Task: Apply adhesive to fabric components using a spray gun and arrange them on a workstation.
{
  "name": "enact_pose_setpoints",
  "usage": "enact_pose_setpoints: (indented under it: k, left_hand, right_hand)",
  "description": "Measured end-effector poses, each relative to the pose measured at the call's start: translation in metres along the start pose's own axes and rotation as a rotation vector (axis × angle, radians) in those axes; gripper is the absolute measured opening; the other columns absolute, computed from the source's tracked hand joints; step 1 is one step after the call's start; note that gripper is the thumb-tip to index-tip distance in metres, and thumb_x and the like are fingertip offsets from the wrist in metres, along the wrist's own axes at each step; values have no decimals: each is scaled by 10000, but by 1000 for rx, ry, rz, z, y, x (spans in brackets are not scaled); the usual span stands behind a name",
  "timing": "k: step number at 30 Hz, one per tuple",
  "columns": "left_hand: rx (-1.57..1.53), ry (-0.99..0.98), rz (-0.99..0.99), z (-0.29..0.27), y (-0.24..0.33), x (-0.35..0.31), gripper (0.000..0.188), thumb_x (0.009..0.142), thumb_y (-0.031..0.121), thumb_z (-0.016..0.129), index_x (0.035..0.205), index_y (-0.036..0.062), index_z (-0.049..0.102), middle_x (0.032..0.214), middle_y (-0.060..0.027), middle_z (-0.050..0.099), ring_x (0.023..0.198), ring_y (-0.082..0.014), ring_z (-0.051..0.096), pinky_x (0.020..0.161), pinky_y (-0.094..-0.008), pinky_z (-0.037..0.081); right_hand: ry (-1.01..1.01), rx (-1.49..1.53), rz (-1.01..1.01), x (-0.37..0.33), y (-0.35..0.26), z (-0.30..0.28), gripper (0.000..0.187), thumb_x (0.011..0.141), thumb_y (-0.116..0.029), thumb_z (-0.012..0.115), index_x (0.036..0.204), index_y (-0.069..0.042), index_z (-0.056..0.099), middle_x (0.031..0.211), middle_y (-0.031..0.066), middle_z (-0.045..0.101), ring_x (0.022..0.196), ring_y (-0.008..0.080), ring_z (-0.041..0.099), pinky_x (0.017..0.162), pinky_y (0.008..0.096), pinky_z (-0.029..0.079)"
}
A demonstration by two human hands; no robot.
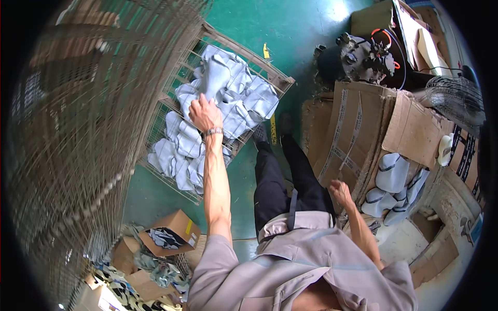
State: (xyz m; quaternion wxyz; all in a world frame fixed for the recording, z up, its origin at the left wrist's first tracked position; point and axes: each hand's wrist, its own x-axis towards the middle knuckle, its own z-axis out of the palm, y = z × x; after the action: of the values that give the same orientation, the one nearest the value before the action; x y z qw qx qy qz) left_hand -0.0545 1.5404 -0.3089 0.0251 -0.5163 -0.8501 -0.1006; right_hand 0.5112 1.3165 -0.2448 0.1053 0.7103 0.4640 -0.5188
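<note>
My left hand [206, 113], with a metal band at its wrist, reaches out over a wire-mesh basket cart [272, 78]. Its fingers are closed on the narrow lower end of a pale blue-grey cut piece [217, 72], soft and curved like a shoe part. More such pieces [259, 101] lie heaped around it, with another pile [181, 137] in the nearer section. At my right side, my right hand [341, 193] is curled shut by the cardboard, and no object shows in it.
Tall wire mesh [93, 129] fills the left. An open carton [168, 233] stands at lower left. On the right are cardboard sheets [345, 129], several pale dark-edged pieces [391, 173], a fan [456, 101] and a machine with orange tubing [358, 57]. Green floor [238, 20] lies beyond the cart.
</note>
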Motion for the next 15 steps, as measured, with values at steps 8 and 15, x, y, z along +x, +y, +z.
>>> enact_pose_setpoints:
  k: [8, 15]
  left_hand:
    - [-208, -1254, 106, 164, 40, -38, 442, 880, 257, 612, 1231, -10, 647, 1188, -228, 690, 1146, -365, 654, 991, -448, 512]
    - [-946, -1485, -291, 107, 96, -221, 423, 927, 260, 696, 1286, 41, 653, 1129, -108, 731, 989, -221, 708, 826, -357, 563]
  right_hand:
    - [5, 203, 299, -60, 3, 88, 487, 878, -210, 632, 1283, 59, 627, 1215, 236, 693, 1167, 313, 666, 1012, 371, 503]
    - [167, 364, 142, -70, -40, 80, 477, 899, -252, 621, 1303, 1, 638, 1254, 193, 687, 1160, 281, 669, 1012, 377, 507]
